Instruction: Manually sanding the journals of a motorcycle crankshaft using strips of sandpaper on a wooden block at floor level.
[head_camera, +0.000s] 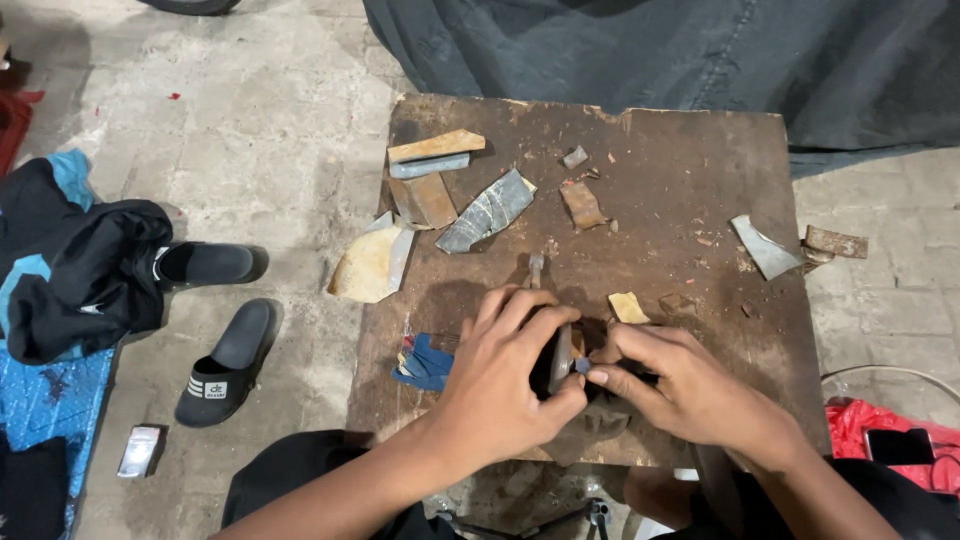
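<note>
Both hands, left hand (510, 375) and right hand (675, 385), grip a small flat piece (562, 357) on the near edge of a worn wooden board (680, 190).

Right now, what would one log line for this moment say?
left hand: grips dark flat piece | right hand: pinches its edge | surface: wooden board | nearby: leather scraps, blue scrap

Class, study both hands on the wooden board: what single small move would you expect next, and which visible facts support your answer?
Probably a short press or slide of the thin grey piece against the board. The left hand wraps around it from the side, the right hand pinches its near edge with thumb and forefinger, and both sit low over the board. What lies beneath the hands is hidden, so this is a guess.
</note>
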